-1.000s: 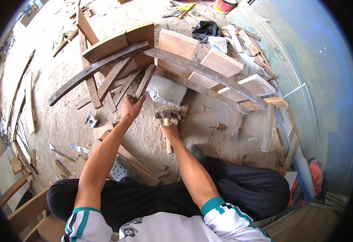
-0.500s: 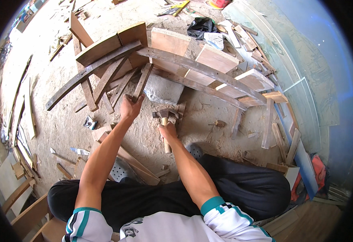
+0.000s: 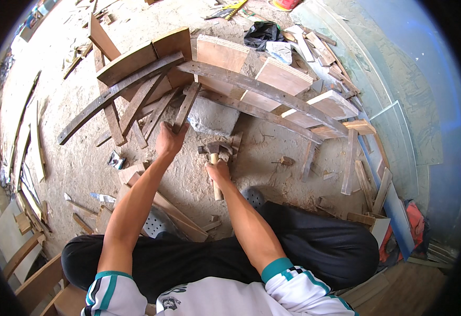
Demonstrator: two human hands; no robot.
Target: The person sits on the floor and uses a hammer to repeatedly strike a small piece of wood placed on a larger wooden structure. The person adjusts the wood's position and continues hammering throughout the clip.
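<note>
My left hand (image 3: 170,140) is closed round the near end of a short wooden strip (image 3: 189,104), part of a wooden frame. That frame has long dark wooden rails (image 3: 272,94) with pale boards (image 3: 284,78) fixed along it, and crossed strips at its left. In my right hand (image 3: 219,171) is a claw hammer (image 3: 215,157), gripped by its light wooden handle close below the head. The hammer is held low over the floor, apart from the frame. Behind my left hand, a whitish block (image 3: 212,118) sits under the frame.
Loose wood offcuts (image 3: 180,216) lie near my feet. A small wooden block (image 3: 287,160) is on the floor to the right. Glass sheets (image 3: 407,158) lean along the right side. At the back are a black plastic bag (image 3: 262,35) and a hand saw (image 3: 226,10).
The left part of the frame has shifted very slightly to the left. Both hands keep their hold, on the wooden strip and the hammer.
</note>
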